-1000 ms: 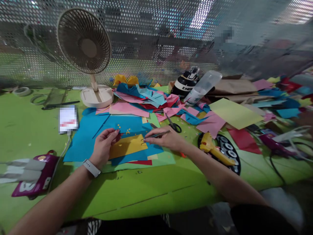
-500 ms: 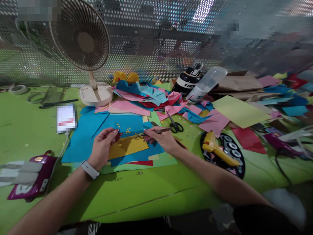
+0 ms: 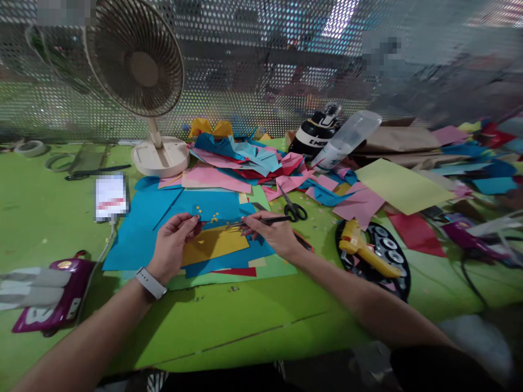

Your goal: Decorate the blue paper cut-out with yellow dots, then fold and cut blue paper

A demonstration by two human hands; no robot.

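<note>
My left hand point(image 3: 176, 235) is closed in a pinch over the left end of a yellow paper strip point(image 3: 216, 245). Something tiny and dark shows at its fingertips, too small to name. Between the fingers of my right hand point(image 3: 267, 231) is a pair of tweezers point(image 3: 278, 219), lying nearly level with the tips pointing left toward my left hand. Those tips hover by the top edge of the yellow strip. Several tiny yellow paper bits point(image 3: 214, 218) lie on the blue paper point(image 3: 139, 239) just beyond.
Black scissors point(image 3: 294, 210) lie beyond my right hand. A black round tray point(image 3: 404, 272) holds a yellow glue gun or tape tool point(image 3: 368, 253). Behind are a paper scrap heap point(image 3: 245, 158), a fan point(image 3: 157, 155) and bottles point(image 3: 314, 133). A phone point(image 3: 111, 196) and purple device point(image 3: 61, 294) sit left.
The tweezers have tilted flatter, and their tips have risen slightly toward the strip's upper edge. My left hand stays in almost the same place.
</note>
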